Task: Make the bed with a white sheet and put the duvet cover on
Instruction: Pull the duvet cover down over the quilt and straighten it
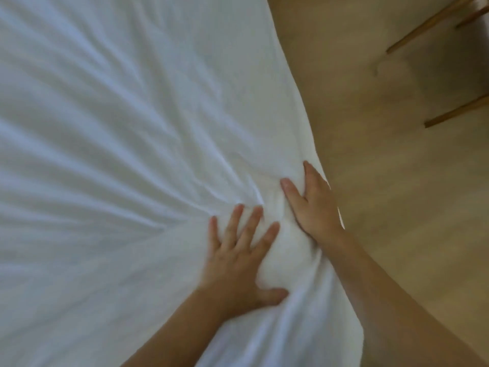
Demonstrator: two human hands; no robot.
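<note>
A white sheet [119, 128] covers the bed and fills the left and middle of the head view, with creases fanning out from a spot near my hands. My left hand [243, 258] lies flat on the sheet with fingers spread and straight. My right hand [312, 205] rests along the bed's right edge, its thumb and forefinger straight on the fabric; its other fingers are hidden over the edge. A soft bulge of fabric [285, 250] sits between the two hands.
A light wooden floor [397, 154] runs along the right side of the bed. Slim wooden furniture legs [455, 112] stand at the upper right.
</note>
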